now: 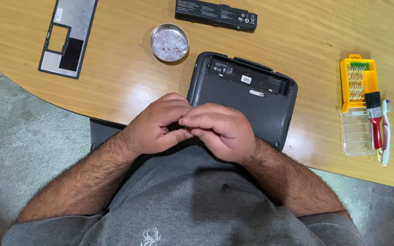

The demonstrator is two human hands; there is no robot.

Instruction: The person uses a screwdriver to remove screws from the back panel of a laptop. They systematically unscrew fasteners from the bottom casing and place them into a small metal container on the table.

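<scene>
Far left on the light wooden table (124,82) there's a flat black and silver laptop cover panel (67,36) with a rectangular cutout, lying on its own near the curved edge. Right of that sits a small round metal dish (169,42) with what look like tiny screws in it, too small to say for sure. Behind the dish, toward the far edge, is a long black laptop battery bar (215,15).

In the middle, a dark grey laptop (247,98) lies upside down with its battery bay open and bare. Both hands are pulled together just over its near edge, close to the person's grey shirt: the left hand (158,125) and right hand (220,130) touch at the fingertips, curled in as if pinching something tiny, but I can't tell what, if anything, is between them.

Over on the right is a yellow screwdriver bit case (358,82) with its clear lid (356,133) flipped open, and just beside it a red-handled brush (374,114) and a white toothbrush (386,134).
</scene>
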